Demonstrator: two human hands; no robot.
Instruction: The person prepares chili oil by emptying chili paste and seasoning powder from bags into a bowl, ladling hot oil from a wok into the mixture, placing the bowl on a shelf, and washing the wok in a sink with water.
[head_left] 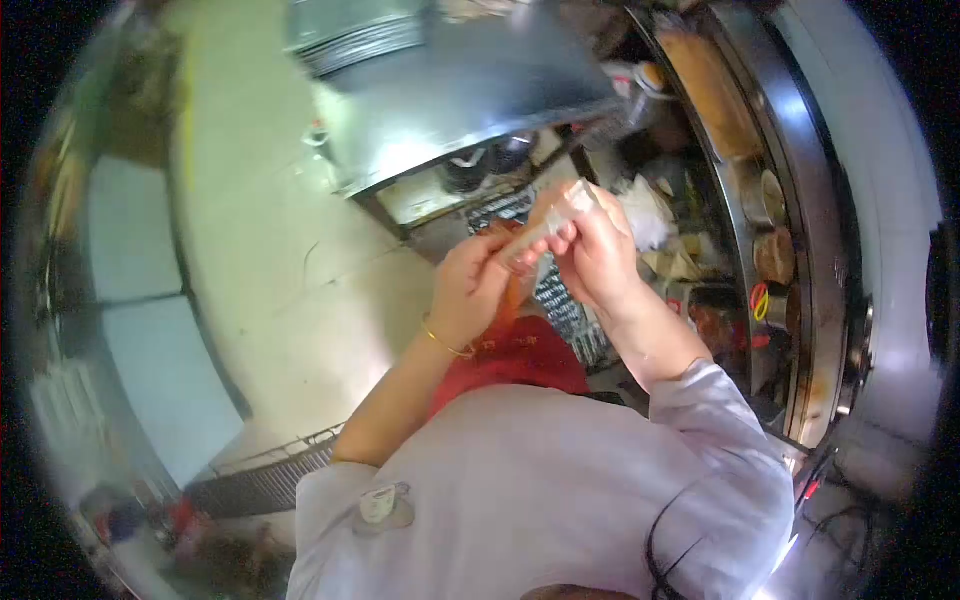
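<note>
In front of my body, both hands grip a crinkled, see-through plastic bag with a whitish upper edge. My left hand, with a gold bracelet at its wrist, pinches the bag's lower left end. My right hand is closed around the upper right end, its fingertips curled over the edge. Something orange shows below the bag between the hands; whether it is inside or behind cannot be made out. A red apron lies behind the hands.
A steel table stands ahead, with stacked trays on it and dark pots below. To my right runs a counter with a metal edge, food containers and crumpled white bags. A floor drain grate is at left.
</note>
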